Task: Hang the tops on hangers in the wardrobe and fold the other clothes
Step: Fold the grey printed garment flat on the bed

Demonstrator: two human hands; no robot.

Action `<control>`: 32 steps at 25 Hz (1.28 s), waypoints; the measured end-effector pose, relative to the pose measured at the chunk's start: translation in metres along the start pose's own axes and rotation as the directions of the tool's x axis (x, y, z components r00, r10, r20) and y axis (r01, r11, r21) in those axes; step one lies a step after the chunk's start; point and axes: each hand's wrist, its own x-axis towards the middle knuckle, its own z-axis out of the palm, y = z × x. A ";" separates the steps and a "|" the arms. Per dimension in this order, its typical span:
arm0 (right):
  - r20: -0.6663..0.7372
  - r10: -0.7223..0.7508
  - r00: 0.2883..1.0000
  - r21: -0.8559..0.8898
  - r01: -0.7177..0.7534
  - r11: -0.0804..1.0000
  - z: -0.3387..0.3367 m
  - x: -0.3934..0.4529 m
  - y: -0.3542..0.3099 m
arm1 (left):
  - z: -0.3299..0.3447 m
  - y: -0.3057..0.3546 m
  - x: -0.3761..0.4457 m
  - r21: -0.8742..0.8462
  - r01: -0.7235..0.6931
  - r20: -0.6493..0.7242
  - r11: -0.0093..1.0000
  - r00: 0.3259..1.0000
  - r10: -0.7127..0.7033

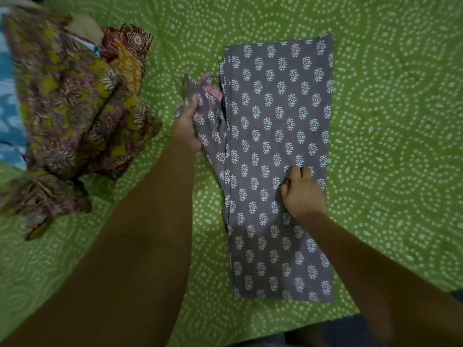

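Note:
A grey garment [275,121] printed with white leaf sprigs lies flat and long on the green bedsheet [400,121]. My left hand [186,126] grips a loose flap of it at its left edge, where a bit of pink lining shows. My right hand [303,194] rests on the middle of the grey garment with its fingers curled, bunching the cloth a little. A heap of other clothes [75,116], olive and maroon with flower prints, sits at the left.
A red and orange patterned cloth [130,51] lies at the back of the heap. Blue and white fabric [10,108] shows at the far left edge. The bed's front edge [325,321] runs along the bottom right.

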 end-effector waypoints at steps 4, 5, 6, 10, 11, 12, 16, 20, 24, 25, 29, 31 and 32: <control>-0.007 0.124 0.992 0.106 -0.122 0.987 0.001 -0.008 -0.010 | -0.053 0.017 -0.040 -0.070 -0.229 -0.305 0.971 0.932 0.198; -0.010 0.158 0.987 0.156 -0.154 0.976 0.000 -0.011 -0.014 | -0.072 0.019 -0.052 -0.043 -0.301 -0.426 0.953 0.868 0.255; -0.022 0.182 0.983 0.179 -0.175 0.968 -0.001 -0.014 -0.019 | -0.092 0.017 -0.060 0.002 -0.344 -0.505 0.939 0.810 0.298; -0.237 0.066 0.969 0.130 -0.036 0.991 -0.004 -0.029 -0.065 | -0.169 -0.004 -0.074 0.198 -0.283 -0.558 0.938 0.755 0.345; -0.293 0.003 0.956 0.087 0.023 0.996 -0.002 -0.033 -0.082 | -0.182 -0.007 -0.076 0.241 -0.261 -0.538 0.935 0.766 0.352; -0.334 -0.060 0.941 0.038 0.077 0.996 0.000 -0.036 -0.099 | -0.191 -0.008 -0.076 0.289 -0.240 -0.520 0.927 0.774 0.363; -0.288 -0.318 0.903 -0.077 0.309 0.948 0.015 -0.046 -0.163 | -0.218 -0.007 -0.081 0.615 -0.137 -0.424 0.777 0.773 0.472; -0.104 -0.489 0.866 -0.169 0.469 0.867 0.034 -0.049 -0.201 | -0.234 -0.007 -0.090 0.956 -0.004 -0.182 0.295 0.779 0.600; -0.058 -0.479 0.876 -0.147 0.467 0.872 0.046 -0.049 -0.213 | -0.234 0.011 -0.086 0.979 -0.191 0.200 -0.075 0.796 0.571; -0.072 -0.475 0.877 -0.155 0.460 0.874 0.046 -0.050 -0.214 | -0.239 0.015 -0.083 0.969 -0.235 0.234 -0.075 0.782 0.578; -0.193 -0.421 0.887 -0.129 0.402 0.907 0.046 -0.056 -0.210 | -0.247 0.032 -0.083 0.915 -0.343 0.142 0.211 0.764 0.629; -0.189 -0.380 0.905 -0.076 0.373 0.925 0.044 -0.058 -0.206 | -0.239 0.042 -0.093 0.745 -0.381 0.010 0.547 0.827 0.562; -0.179 -0.368 0.913 -0.062 0.362 0.930 0.043 -0.059 -0.205 | -0.235 0.045 -0.099 0.681 -0.404 0.003 0.611 0.836 0.549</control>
